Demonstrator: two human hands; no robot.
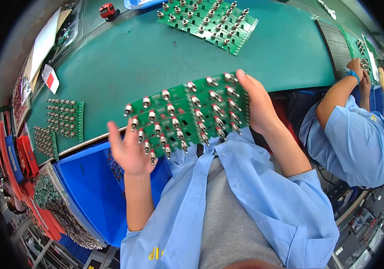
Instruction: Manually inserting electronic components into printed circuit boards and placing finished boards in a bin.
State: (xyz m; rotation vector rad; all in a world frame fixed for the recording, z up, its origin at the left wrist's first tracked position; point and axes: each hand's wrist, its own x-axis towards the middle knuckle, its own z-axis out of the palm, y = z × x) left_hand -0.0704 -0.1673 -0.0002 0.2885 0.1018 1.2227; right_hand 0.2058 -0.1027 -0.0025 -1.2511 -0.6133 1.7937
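Observation:
Tilted up in front of my chest is a green circuit board panel (186, 117), carrying rows of metal threaded posts, some with red at the base. My right hand (260, 105) is closed on its right edge, the thumb on the top corner and the other fingers mostly hidden behind. My left hand (131, 152) is at the lower left corner, fingers apart; whether it touches the board there I cannot tell. Farther off, a similar panel with posts (207, 22) lies on the green mat (124, 58).
Two smaller boards with posts, one (68, 117) beside another (44, 141), lie at the mat's left edge. Below is a blue bin (91, 188). A red tape measure (108, 11) sits far left. At right, a co-worker's arm (341, 96) reaches over the bench.

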